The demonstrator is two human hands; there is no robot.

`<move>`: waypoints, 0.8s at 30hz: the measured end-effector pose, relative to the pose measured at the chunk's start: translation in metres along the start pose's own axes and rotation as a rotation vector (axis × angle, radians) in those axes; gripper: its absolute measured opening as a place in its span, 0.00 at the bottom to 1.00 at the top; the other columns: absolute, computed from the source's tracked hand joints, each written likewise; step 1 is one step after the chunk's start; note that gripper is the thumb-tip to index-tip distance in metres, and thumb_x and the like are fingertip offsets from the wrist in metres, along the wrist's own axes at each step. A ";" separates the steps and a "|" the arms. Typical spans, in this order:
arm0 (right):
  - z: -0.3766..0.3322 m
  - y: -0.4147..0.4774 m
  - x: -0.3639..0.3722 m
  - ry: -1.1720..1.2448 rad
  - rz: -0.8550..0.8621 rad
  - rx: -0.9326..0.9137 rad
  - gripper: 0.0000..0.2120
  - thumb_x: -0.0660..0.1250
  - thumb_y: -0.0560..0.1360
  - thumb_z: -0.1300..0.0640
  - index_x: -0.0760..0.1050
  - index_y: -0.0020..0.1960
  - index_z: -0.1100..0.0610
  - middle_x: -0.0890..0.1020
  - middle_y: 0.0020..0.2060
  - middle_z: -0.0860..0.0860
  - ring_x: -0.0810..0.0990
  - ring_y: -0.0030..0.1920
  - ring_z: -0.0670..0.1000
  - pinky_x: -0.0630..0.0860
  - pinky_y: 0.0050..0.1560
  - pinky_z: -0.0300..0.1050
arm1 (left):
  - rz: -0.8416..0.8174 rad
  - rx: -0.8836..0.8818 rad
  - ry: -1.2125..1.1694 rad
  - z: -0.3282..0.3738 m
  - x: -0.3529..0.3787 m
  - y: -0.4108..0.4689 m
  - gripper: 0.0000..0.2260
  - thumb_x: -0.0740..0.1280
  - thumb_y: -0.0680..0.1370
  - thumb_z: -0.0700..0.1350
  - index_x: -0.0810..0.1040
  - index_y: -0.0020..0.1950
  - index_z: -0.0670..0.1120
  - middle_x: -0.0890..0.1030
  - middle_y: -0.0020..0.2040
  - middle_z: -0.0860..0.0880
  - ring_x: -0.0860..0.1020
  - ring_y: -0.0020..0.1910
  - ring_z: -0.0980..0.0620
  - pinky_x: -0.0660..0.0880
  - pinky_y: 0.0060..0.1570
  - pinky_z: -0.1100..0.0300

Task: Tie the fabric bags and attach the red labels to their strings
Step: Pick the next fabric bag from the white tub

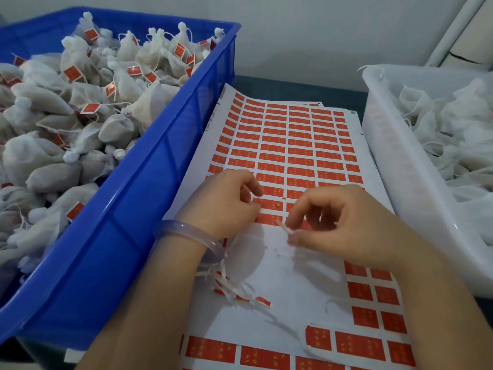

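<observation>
Over the near half of the label sheet (288,145) both hands work close together. The right hand (346,228) pinches the end of a thin white string (285,228) between thumb and forefinger, the other fingers loosely curled. The left hand (226,201), a clear bracelet (186,235) on its wrist, has its fingers curled with the tips down on a row of red labels (269,204); whether it pinches one cannot be told. Sheer white fabric, seemingly the fabric bag (250,249), lies flat on the bare patch of sheet between and below the hands, partly covered by them. Just beside the left wrist, a tangle of white strips (229,285) with red scraps rests on the sheet. To the left, touching the sheet's edge, a blue crate (160,182) is heaped with tied bags (80,116) bearing red tags. To the right, a white tub (386,156) holds limp, untagged bags (453,129).
</observation>
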State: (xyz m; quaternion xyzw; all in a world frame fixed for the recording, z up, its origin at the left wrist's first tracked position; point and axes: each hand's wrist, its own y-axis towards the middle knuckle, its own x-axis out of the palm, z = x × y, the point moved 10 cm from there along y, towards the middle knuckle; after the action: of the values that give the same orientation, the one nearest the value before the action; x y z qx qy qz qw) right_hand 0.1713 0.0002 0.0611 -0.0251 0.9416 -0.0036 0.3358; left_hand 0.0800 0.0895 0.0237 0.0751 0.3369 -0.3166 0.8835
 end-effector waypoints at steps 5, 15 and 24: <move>-0.006 0.008 0.005 -0.171 0.142 -0.116 0.15 0.72 0.70 0.62 0.74 0.37 0.42 0.76 0.34 0.35 0.75 0.41 0.36 0.70 0.43 0.25 | 0.124 0.061 -0.048 0.011 -0.013 -0.002 0.06 0.65 0.78 0.46 0.73 0.48 0.58 0.71 0.42 0.66 0.72 0.37 0.66 0.68 0.30 0.78; 0.012 0.008 -0.008 -0.152 0.200 -0.041 0.14 0.71 0.72 0.59 0.73 0.37 0.40 0.76 0.38 0.30 0.74 0.48 0.30 0.65 0.44 0.17 | -0.299 -0.085 0.111 -0.001 0.014 -0.021 0.05 0.73 0.71 0.49 0.79 0.37 0.56 0.79 0.40 0.63 0.78 0.42 0.59 0.70 0.34 0.73; 0.002 0.022 0.050 -0.255 -0.055 -0.111 0.08 0.69 0.73 0.51 0.73 0.40 0.39 0.72 0.40 0.33 0.70 0.49 0.36 0.67 0.46 0.30 | -0.131 -0.094 0.097 -0.004 -0.009 -0.018 0.05 0.67 0.76 0.48 0.73 0.41 0.54 0.76 0.40 0.62 0.78 0.38 0.60 0.71 0.33 0.71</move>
State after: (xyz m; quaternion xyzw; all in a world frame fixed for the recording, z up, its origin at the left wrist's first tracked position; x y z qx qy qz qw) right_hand 0.1333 0.0195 0.0275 -0.0695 0.8890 0.0424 0.4506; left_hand 0.0622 0.0812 0.0281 0.0266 0.3979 -0.3534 0.8462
